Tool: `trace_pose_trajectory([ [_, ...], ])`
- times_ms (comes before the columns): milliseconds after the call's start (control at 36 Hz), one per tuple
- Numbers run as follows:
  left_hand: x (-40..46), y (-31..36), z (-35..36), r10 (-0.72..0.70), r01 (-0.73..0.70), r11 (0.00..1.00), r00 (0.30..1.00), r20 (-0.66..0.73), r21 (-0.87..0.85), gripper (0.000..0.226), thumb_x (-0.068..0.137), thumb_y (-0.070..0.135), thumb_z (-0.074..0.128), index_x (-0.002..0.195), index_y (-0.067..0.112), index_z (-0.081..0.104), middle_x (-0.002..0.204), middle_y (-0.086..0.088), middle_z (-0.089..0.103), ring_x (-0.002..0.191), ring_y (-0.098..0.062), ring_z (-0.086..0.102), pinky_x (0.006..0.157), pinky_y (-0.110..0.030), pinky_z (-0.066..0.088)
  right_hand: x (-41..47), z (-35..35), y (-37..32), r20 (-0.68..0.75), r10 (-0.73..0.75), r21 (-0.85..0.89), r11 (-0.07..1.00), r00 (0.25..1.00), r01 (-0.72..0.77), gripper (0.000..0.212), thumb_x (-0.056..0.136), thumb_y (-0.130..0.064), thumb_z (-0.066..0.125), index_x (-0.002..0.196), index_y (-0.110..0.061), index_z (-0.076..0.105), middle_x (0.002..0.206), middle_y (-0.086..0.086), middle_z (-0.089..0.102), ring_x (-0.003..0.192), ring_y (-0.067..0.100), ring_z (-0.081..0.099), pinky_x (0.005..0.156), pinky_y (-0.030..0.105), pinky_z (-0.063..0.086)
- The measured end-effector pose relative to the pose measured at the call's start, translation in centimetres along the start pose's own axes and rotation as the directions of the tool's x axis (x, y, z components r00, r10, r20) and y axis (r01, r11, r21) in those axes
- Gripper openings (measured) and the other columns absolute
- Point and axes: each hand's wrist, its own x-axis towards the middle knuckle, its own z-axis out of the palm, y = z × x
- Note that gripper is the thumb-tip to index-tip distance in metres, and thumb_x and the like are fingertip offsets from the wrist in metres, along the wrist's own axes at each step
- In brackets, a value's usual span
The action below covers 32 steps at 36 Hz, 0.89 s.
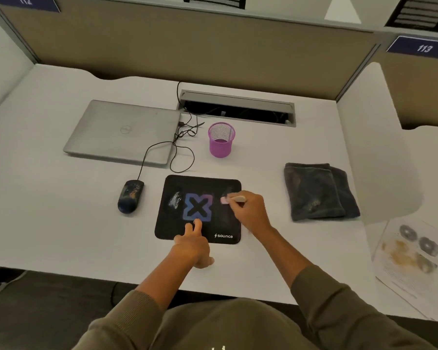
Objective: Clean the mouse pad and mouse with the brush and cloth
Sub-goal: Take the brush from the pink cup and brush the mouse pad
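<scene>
The right hand (248, 210) grips the brush (232, 199), bristles on the mouse pad (228, 223) right of its X logo; the left hand (192, 242), fingers spread, pins the near edge. Brushing outward could scatter dust onto the cloth (316, 190) right of the pad; the mouse (130, 195) waits left.

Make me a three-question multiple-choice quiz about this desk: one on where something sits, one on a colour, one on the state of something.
1. Where is the mouse?
A. left of the mouse pad
B. on the laptop
C. inside the cup

2. What colour is the mesh cup?
A. green
B. purple
C. orange

3. What state is the laptop in?
A. open
B. closed
C. standing on its edge

Answers:
1. A, it rests on the desk beside the mouse pad, apart from its left edge.
2. B, mesh wall and base are purple.
3. B, its lid lies flat with the logo facing up.
</scene>
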Motion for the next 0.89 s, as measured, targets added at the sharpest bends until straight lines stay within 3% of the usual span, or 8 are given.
trace_pose_trajectory([
  [56,-0.1,0.0,0.1,0.009,-0.009,1.0,1.0,-0.01,0.017,0.062,0.1,0.058,0.062,0.143,0.013,0.06,0.175,-0.01,-0.008,0.159,-0.04,0.01,0.12,-0.056,0.035,0.3,-0.4,0.3,-0.197,0.145,0.017,0.989,0.97,-0.144,0.019,0.1,-0.02,0.071,0.108,-0.005,0.079,0.099,0.009,0.078,0.087,0.021,0.073,0.079,0.026,0.062],
  [111,-0.2,-0.1,0.2,0.018,-0.017,0.999,1.0,-0.025,0.041,0.062,0.1,0.057,0.063,0.145,0.014,0.058,0.175,-0.011,-0.006,0.158,-0.04,0.012,0.12,-0.056,0.036,0.2,-0.5,0.1,-0.268,0.159,0.043,0.987,0.95,-0.153,0.019,0.099,-0.023,0.073,0.104,-0.006,0.079,0.095,0.007,0.078,0.084,0.019,0.072,0.074,0.018,0.058],
  [250,-0.2,-0.5,0.8,0.048,-0.042,0.992,0.998,-0.045,0.122,0.071,0.099,0.055,0.064,0.154,0.012,0.049,0.174,-0.013,-0.007,0.158,-0.042,0.011,0.121,-0.058,0.035,-1.1,0.6,-0.5,0.005,-0.032,-0.027,0.999,0.999,0.032,0.02,0.097,-0.017,0.075,0.114,-0.009,0.079,0.109,0.006,0.079,0.097,0.011,0.071,0.084,0.006,0.052],
  [389,-0.5,-1.0,1.1,0.091,-0.078,0.977,0.994,-0.057,0.199,0.07,0.1,0.053,0.065,0.154,0.012,0.048,0.174,-0.016,-0.006,0.159,-0.044,0.009,0.121,-0.06,0.035,-0.7,0.6,-0.8,-0.302,0.204,0.019,0.978,0.931,-0.209,0.016,0.098,-0.021,0.073,0.101,-0.007,0.08,0.092,0.003,0.077,0.081,0.017,0.072,0.069,0.009,0.053],
  [500,-0.5,-1.6,1.2,0.12,-0.107,0.972,0.991,-0.053,0.21,0.073,0.099,0.052,0.066,0.156,0.011,0.045,0.174,-0.016,-0.007,0.159,-0.043,0.007,0.121,-0.061,0.035,-1.4,1.9,-1.5,-0.05,0.137,-0.034,0.99,0.989,-0.138,0.018,0.098,-0.025,0.074,0.112,-0.016,0.079,0.101,-0.012,0.073,0.083,-0.001,0.066,0.073,0.0,0.049],
  [639,-0.3,-2.0,1.4,0.149,-0.132,0.969,0.987,-0.067,0.211,0.077,0.098,0.051,0.067,0.157,0.008,0.041,0.173,-0.016,-0.006,0.159,-0.042,0.008,0.121,-0.062,0.034,-1.5,1.6,-1.1,-0.319,0.331,0.012,0.938,0.888,-0.345,0.019,0.099,-0.024,0.072,0.109,-0.009,0.078,0.099,0.002,0.077,0.083,0.014,0.071,0.072,0.012,0.054],
  [778,-0.1,-2.5,1.6,0.174,-0.155,0.961,0.983,-0.064,0.231,0.078,0.098,0.05,0.068,0.157,0.009,0.041,0.172,-0.016,-0.005,0.158,-0.042,0.008,0.121,-0.063,0.034,-2.7,2.6,-2.1,-0.097,0.186,-0.042,0.981,0.978,-0.19,0.017,0.096,-0.025,0.075,0.111,-0.016,0.078,0.097,-0.015,0.07,0.081,-0.004,0.066,0.073,0.001,0.05],
  [889,0.0,-2.9,1.4,0.196,-0.176,0.954,0.979,-0.058,0.244,0.083,0.098,0.051,0.068,0.161,0.008,0.035,0.173,-0.016,-0.006,0.159,-0.043,0.006,0.122,-0.064,0.032,-2.8,1.9,-1.5,-0.306,0.289,-0.031,0.949,0.907,-0.313,0.013,0.098,-0.019,0.073,0.101,-0.007,0.077,0.089,-0.001,0.073,0.078,0.015,0.071,0.069,0.011,0.053],
])
